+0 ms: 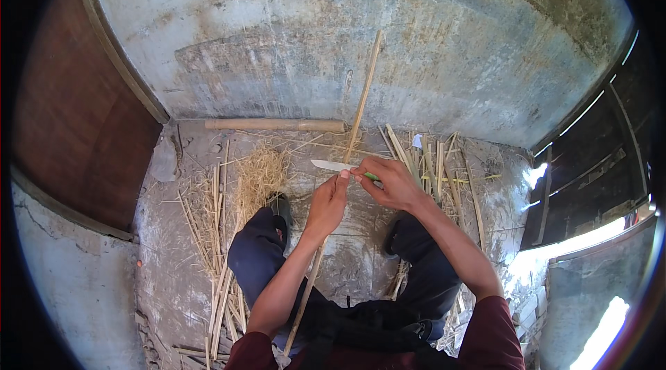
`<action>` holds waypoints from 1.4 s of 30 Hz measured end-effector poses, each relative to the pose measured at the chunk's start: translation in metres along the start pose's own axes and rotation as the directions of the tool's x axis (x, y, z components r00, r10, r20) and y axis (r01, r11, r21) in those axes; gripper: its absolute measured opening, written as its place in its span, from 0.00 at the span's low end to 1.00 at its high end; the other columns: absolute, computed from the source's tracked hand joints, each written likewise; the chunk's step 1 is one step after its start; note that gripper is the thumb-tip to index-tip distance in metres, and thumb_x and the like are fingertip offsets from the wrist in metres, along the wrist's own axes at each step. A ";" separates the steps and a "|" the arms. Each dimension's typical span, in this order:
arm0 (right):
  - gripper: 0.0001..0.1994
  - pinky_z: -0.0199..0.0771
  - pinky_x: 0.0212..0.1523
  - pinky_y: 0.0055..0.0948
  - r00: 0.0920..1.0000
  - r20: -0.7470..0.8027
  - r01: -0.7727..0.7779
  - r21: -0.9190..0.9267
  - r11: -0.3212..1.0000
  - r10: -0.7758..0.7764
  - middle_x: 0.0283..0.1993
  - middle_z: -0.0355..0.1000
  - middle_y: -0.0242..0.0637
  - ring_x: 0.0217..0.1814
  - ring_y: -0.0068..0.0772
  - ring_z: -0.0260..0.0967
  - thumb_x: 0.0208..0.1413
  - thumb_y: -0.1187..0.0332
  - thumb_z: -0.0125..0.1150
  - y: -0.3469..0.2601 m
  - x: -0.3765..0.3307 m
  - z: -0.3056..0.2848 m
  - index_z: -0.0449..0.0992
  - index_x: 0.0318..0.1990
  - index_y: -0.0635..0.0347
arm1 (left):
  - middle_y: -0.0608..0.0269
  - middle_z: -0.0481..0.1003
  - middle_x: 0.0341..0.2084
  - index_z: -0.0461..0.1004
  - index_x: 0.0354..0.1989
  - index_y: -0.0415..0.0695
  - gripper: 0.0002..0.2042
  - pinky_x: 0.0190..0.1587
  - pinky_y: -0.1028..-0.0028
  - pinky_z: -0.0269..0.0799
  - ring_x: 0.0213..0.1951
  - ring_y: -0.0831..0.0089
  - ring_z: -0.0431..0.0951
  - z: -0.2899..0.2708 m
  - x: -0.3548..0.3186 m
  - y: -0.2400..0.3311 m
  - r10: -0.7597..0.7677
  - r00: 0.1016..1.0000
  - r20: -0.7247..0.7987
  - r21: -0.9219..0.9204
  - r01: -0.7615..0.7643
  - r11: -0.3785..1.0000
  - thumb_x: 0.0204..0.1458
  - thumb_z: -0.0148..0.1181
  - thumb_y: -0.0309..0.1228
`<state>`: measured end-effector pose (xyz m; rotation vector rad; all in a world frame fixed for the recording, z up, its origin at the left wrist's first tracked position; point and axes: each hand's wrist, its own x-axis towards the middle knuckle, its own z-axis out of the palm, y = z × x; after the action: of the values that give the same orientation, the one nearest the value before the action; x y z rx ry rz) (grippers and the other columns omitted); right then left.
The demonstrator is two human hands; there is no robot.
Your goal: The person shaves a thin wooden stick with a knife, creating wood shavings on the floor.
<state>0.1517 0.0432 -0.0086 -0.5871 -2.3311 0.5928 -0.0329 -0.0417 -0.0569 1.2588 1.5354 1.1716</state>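
A long, thin bamboo strip (365, 92) slants from my lap up toward the far wall. My left hand (329, 202) is closed around it near its middle, the thumb close to the blade. In my right hand (393, 182) is a knife (329, 164) with a green handle, mostly hidden by my fingers. Its pale blade points left and lies across the strip, just beyond my left thumb. Both hands are close together in front of my knees.
A thick bamboo pole (277, 125) lies along the wall's foot. Curly shavings (263, 172) are heaped beside my left shoe. Split bamboo strips (219, 210) lie at left, and more strips (433, 162) at right. A brown door panel (83, 106) stands at left.
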 end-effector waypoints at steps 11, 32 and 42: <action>0.06 0.76 0.38 0.47 0.999 0.005 -0.047 0.016 0.999 0.047 0.39 0.79 0.45 0.39 0.55 0.79 0.63 0.72 0.67 -0.001 0.003 0.002 0.78 0.44 0.59 | 0.59 0.71 0.23 0.75 0.39 0.35 0.30 0.35 0.62 0.67 0.28 0.66 0.71 0.001 0.006 -0.017 -0.070 0.997 0.038 -0.119 0.074 0.990 0.77 0.44 0.55; 0.04 0.79 0.38 0.41 0.998 0.022 -0.060 -0.033 0.998 0.060 0.40 0.81 0.45 0.40 0.52 0.82 0.63 0.75 0.67 0.000 0.003 0.001 0.80 0.43 0.62 | 0.53 0.70 0.21 0.74 0.34 0.34 0.31 0.36 0.58 0.67 0.27 0.62 0.69 0.004 0.004 -0.007 -0.012 0.999 -0.042 0.064 0.014 0.998 0.77 0.43 0.53; 0.04 0.77 0.36 0.42 0.999 -0.003 -0.046 -0.035 0.998 0.046 0.39 0.80 0.44 0.38 0.53 0.80 0.63 0.74 0.68 -0.002 0.003 0.001 0.80 0.43 0.62 | 0.53 0.71 0.22 0.70 0.30 0.36 0.33 0.39 0.56 0.68 0.29 0.57 0.72 0.003 0.007 -0.021 -0.039 0.999 0.000 0.007 0.039 0.999 0.77 0.38 0.55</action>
<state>0.1485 0.0425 -0.0069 -0.6585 -2.3359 0.5734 -0.0361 -0.0358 -0.0779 1.2278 1.5581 1.1424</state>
